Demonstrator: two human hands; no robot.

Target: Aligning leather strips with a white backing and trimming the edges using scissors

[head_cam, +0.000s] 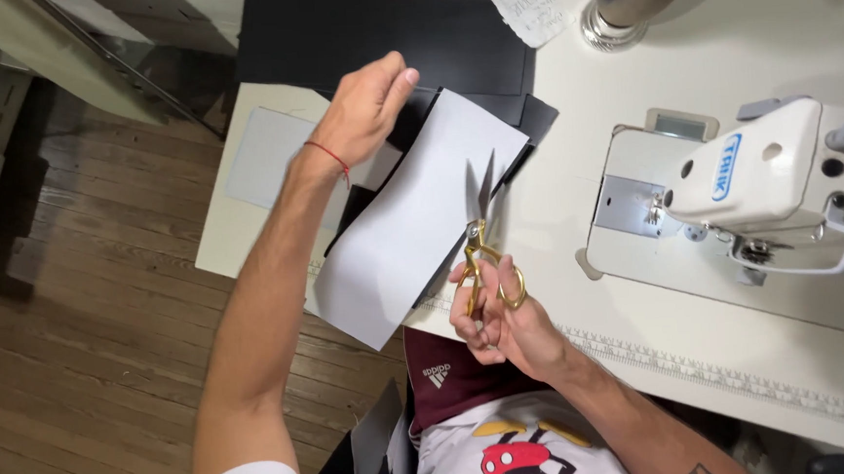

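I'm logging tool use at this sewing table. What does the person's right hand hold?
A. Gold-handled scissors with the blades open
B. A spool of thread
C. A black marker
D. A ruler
A: the right hand has its fingers through the gold loops of the scissors, whose blades stand open at the edge of the white sheet that the left hand steadies.

One pair of gold-handled scissors (486, 253), one white sewing machine (770, 177), one grey sheet (412, 228) (black sheets (380, 35) uncountable), two hands.
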